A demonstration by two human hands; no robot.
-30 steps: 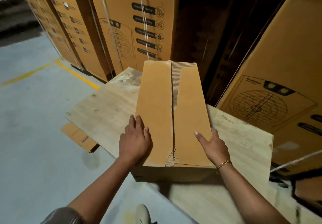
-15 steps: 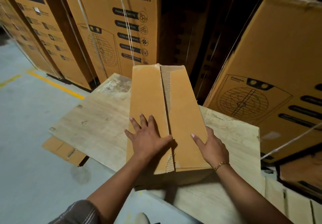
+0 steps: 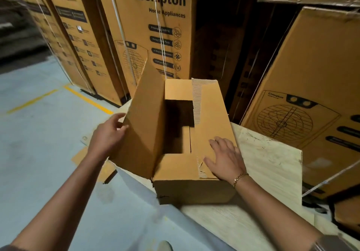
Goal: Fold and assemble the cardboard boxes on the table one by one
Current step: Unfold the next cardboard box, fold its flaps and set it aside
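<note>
A plain brown cardboard box (image 3: 194, 188) stands on the pale wooden table (image 3: 268, 153). Its long left flap (image 3: 144, 126) is raised nearly upright, and my left hand (image 3: 109, 135) holds that flap at its outer edge, thumb on the edge. The right flap (image 3: 212, 114) lies flat over the top, and my right hand (image 3: 226, 159) rests on it with fingers spread. Between the flaps the dark inside of the box shows, with two short end flaps folded in.
Tall printed appliance cartons (image 3: 155, 36) stand close behind the table, and another carton (image 3: 311, 94) leans at the right. A flat cardboard piece (image 3: 85, 157) lies under the table's left edge. Grey floor with yellow lines (image 3: 87, 98) spreads to the left.
Both top flaps lay shut under my hands before. My left hand has slid off the top to the left and lifted the left flap upright; the right hand stayed on its flap.
</note>
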